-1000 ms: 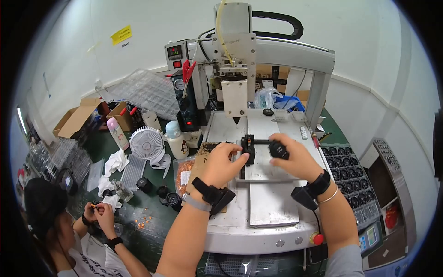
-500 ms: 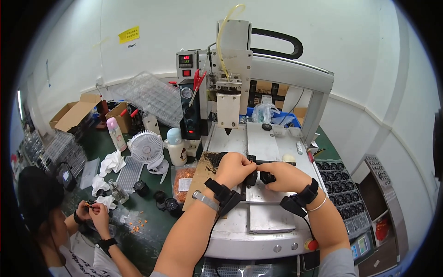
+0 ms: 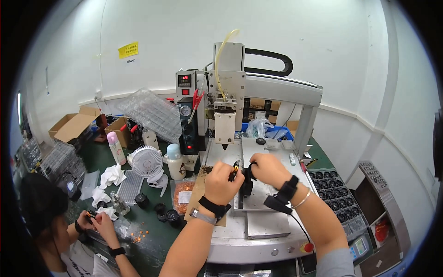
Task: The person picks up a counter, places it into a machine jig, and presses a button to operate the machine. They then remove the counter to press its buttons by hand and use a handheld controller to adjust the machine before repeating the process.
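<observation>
Over the machine's metal bed (image 3: 265, 196), my left hand (image 3: 221, 185) pinches a small black part with an orange ring (image 3: 234, 171), held upright between thumb and fingers. My right hand (image 3: 272, 171) is just beside it, its fingertips closed on a black part (image 3: 252, 171). Most of that part is hidden by the fingers. Below and between my hands, a black block-like fixture (image 3: 247, 188) sits on the bed. The machine's pointed black tip (image 3: 224, 147) hangs beyond my hands, apart from them.
Left of the bed are a brown board (image 3: 196, 203), a bag of orange rings (image 3: 182, 189), a white fan (image 3: 147, 161) and a flask (image 3: 175, 166). Trays of black parts (image 3: 339, 196) lie at right. A co-worker's hands (image 3: 99, 221) hold a small part at lower left.
My hands have drawn apart slightly. My left hand has tilted up, showing the orange-ringed part; my right hand has moved left and away from me. The view has tipped upward.
</observation>
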`<state>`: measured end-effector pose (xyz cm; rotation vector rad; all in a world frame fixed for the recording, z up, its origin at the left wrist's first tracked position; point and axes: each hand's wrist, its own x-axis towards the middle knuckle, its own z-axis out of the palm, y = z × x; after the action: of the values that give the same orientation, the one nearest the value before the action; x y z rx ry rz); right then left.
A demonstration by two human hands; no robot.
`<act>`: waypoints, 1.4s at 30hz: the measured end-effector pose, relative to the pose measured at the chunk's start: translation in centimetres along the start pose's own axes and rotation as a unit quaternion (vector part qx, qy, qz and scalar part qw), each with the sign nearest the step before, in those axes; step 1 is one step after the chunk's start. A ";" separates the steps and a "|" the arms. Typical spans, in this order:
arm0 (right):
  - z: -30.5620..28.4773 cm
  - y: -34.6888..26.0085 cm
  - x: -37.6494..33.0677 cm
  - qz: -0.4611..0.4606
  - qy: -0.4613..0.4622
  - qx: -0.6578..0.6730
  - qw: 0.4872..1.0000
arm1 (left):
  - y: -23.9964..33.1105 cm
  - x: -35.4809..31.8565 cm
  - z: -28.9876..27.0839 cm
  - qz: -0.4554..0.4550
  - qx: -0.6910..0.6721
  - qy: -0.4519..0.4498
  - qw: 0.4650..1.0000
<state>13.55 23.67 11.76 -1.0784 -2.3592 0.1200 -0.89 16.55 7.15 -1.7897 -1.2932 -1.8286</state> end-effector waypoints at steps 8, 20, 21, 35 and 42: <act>2.2 -1.9 1.2 0.004 -0.118 -0.130 0.985 | 0.9 -0.1 -0.7 0.068 -0.003 0.045 0.997; 4.6 -1.9 -0.2 -0.061 -0.061 -0.213 0.973 | 1.7 -0.2 -1.4 0.124 -0.031 0.062 0.990; 4.5 -1.9 0.5 -0.024 -0.175 -0.202 0.963 | 1.7 -0.2 -1.6 0.122 -0.031 0.058 0.990; -13.6 3.7 -13.4 0.005 -0.390 -0.102 0.915 | 0.3 -0.8 0.2 -0.291 -0.391 0.096 0.868; -10.2 8.9 -21.6 0.091 -0.401 -0.167 0.896 | 1.1 -1.2 1.0 -0.215 -0.295 0.091 0.926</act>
<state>36.30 12.67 8.37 -1.6562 -3.0756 0.2800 0.76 16.25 6.36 -1.6009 -1.2120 -2.7982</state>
